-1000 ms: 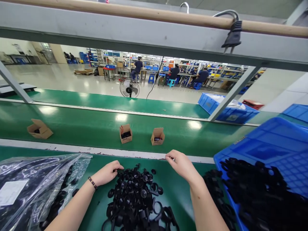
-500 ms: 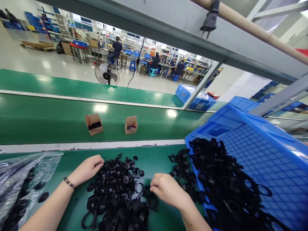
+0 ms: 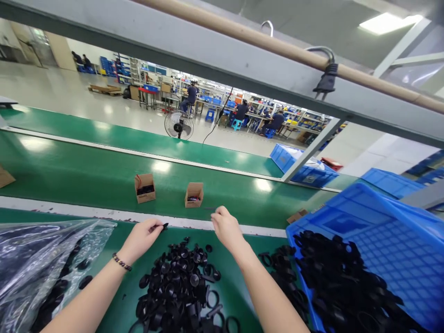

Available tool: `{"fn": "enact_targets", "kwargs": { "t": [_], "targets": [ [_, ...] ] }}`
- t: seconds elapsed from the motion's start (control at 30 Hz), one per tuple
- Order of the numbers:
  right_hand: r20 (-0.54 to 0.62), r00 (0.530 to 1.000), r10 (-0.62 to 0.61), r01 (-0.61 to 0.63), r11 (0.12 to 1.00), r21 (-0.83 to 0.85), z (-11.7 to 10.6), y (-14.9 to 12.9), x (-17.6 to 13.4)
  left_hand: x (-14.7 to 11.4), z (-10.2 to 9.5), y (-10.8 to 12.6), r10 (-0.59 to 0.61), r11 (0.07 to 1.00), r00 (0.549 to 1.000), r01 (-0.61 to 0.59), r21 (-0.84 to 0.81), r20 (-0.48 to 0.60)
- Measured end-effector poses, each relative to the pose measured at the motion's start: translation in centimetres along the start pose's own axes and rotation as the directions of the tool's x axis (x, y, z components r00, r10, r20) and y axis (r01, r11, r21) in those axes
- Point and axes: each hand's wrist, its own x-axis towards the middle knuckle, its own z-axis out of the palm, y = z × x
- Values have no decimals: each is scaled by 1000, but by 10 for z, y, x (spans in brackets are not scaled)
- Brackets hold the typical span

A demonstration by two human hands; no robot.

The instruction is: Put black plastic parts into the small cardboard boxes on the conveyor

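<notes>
So, small black part (image 3: 164, 226) pinched in left hand (image 3: 142, 237) fingertips; right hand (image 3: 226, 226) closed, contents n/k.

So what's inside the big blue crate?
The blue crate holds a heap of black plastic rings, piled toward its near side. Its mesh floor shows bare farther back. Whatever lies under the heap is covered.

No legible text, cardboard boxes (image 3: 144, 188) perhaps printed, too small to read

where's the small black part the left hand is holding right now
In the head view, the small black part is pinched in the left hand at centre-left, just above the pile of black plastic parts, near the belt's white edge strip.
</notes>
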Motion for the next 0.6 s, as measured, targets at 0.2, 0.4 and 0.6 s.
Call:
{"fn": "enact_targets", "kwargs": {
  "t": [0.2, 0.4, 0.6],
  "targets": [
    [-122, 951, -284, 272, 957, -104, 63, -12, 105, 71, 20, 25, 156, 978, 959, -116, 176, -236],
    [22, 957, -288, 289, 953, -95, 90, -19, 123, 127, 38, 29, 192, 939, 938, -90, 331, -288],
    [4, 967, -254, 254, 967, 4, 81, -33, 117, 124, 41, 13, 141, 908, 946, -6, 419, -292]
  ]
}}
